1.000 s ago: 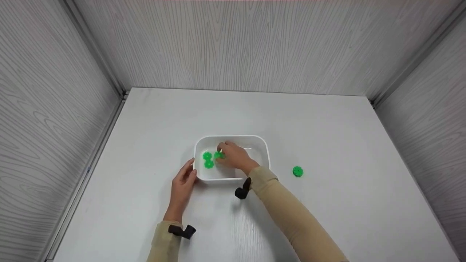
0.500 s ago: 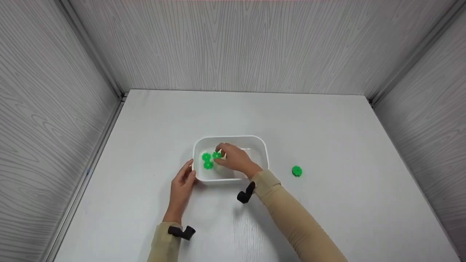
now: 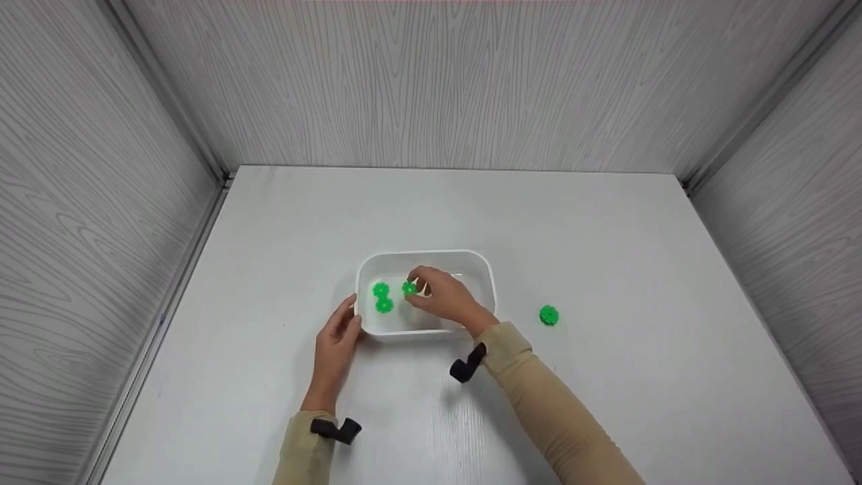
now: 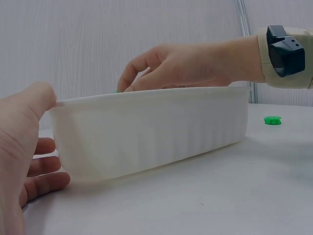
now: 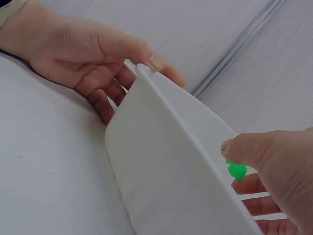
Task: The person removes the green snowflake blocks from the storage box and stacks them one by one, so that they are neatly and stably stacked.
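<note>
Near the middle of the table, my left hand (image 3: 337,350) holds a white plastic box (image 3: 495,296) at its near left corner. In the left wrist view, the thumb lies at the box's rim (image 4: 146,93) and the other fingers are curled against the outer wall. My right hand (image 3: 444,296) is over the inside of the box, pinching a green flower-shaped disc (image 3: 409,288) between thumb and fingers. The right wrist view shows this green disc (image 5: 237,170) below the thumb tip. Two similar green discs (image 3: 384,305) lie touching at the left end inside the box.
To the right of the box, more green flower-shaped discs (image 3: 549,315) lie in a small pile on the white table (image 3: 606,236). Grey wood-grain panels (image 3: 431,87) stand behind the table and at both sides.
The pinched green disc has come away from the other two, as my right hand drew slightly to the right with it. My left hand stays at the box's corner.
</note>
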Motion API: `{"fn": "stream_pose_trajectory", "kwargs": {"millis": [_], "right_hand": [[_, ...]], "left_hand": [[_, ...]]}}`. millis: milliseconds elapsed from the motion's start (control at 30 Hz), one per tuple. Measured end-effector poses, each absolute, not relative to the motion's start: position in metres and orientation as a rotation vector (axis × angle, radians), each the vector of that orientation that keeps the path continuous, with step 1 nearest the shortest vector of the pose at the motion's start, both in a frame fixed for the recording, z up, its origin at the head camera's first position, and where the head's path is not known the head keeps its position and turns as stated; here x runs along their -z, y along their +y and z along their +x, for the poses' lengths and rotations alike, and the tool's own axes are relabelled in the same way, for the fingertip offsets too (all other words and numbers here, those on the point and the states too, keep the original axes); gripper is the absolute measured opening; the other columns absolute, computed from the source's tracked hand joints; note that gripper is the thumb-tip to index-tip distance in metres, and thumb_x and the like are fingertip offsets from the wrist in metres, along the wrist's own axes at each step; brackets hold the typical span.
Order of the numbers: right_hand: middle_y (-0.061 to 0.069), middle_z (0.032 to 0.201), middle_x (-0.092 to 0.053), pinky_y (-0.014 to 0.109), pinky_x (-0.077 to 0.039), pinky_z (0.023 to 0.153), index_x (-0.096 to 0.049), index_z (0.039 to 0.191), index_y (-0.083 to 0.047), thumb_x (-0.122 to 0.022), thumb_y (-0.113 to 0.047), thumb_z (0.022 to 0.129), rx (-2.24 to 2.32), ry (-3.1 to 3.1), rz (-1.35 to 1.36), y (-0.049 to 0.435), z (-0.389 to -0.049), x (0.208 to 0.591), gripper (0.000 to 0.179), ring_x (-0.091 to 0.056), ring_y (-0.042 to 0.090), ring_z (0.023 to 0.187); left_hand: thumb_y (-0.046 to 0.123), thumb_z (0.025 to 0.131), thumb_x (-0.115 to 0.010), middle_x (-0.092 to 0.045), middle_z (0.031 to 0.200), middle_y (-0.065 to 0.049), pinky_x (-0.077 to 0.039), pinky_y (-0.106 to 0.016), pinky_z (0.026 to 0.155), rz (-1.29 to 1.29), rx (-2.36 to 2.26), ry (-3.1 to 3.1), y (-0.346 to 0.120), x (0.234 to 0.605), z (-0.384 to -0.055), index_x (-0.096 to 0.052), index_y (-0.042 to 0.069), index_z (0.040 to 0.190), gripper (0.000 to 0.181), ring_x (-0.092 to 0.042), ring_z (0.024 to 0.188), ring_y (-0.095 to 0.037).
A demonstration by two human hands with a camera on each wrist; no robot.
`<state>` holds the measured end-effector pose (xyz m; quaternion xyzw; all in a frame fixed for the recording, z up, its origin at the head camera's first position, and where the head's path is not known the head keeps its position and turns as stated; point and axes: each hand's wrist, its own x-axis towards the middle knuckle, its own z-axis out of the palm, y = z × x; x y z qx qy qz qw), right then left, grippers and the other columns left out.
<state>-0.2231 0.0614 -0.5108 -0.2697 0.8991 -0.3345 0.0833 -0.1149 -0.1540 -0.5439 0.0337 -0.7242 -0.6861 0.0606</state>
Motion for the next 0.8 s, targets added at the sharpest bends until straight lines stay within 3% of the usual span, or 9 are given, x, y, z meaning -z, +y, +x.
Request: {"fn": "stream_pose_trajectory", "kwargs": {"millis": [233,533,800], "right_hand": [[0.001,0.09,-0.06,0.028,-0.045,0.069,-0.059,0.105,-0.013,-0.067,-0.029,0.085,1.067,2.698,-0.83,0.071,-0.215,0.509,0.026,-0.056,0.017,0.082],[0.0,0.088,-0.061,0.028,-0.047,0.07,-0.058,0.106,-0.009,-0.069,-0.022,0.084,1.218,2.743,-0.934,0.083,-0.203,0.505,0.027,-0.056,0.015,0.08],[0.001,0.088,-0.059,0.029,-0.048,0.069,-0.057,0.106,-0.007,-0.068,-0.02,0.084,1.309,2.783,-0.923,0.094,-0.195,0.506,0.027,-0.056,0.018,0.079]], "left_hand": [[0.019,0.095,-0.055,-0.054,0.125,-0.018,-0.046,-0.041,0.09,0.067,2.079,-2.183,-0.153,0.544,-0.115,-0.047,0.013,0.137,0.043,-0.051,0.112,-0.031],[0.019,0.095,-0.054,-0.054,0.125,-0.018,-0.048,-0.025,0.085,0.074,2.065,-2.19,-0.153,0.545,-0.115,-0.047,0.013,0.137,0.043,-0.052,0.11,-0.03],[0.017,0.095,-0.054,-0.053,0.126,-0.02,-0.048,-0.028,0.085,0.071,2.07,-2.183,-0.154,0.544,-0.115,-0.046,0.009,0.137,0.043,-0.052,0.109,-0.03]]}}
